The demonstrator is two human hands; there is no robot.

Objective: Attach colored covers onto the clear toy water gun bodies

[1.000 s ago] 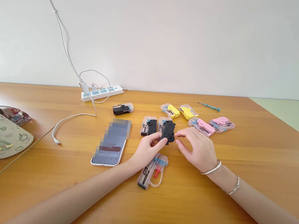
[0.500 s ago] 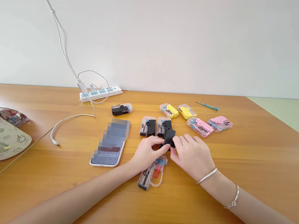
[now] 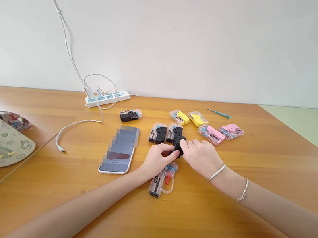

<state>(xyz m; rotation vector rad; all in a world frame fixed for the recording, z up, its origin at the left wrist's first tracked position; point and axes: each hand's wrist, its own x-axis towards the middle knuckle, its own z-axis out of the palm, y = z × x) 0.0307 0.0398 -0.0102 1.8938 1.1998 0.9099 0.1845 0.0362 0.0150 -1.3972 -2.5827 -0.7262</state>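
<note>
Black piece (image 3: 178, 144) pinched between thumb and fingers of left hand (image 3: 157, 158). Same piece touched by curled fingers of right hand (image 3: 201, 156); thumb tip hidden, firmness of grip cannot be told. Piece placed between hands, just beyond clear water gun (image 3: 157, 183) laid on table (image 3: 220, 225).
</note>
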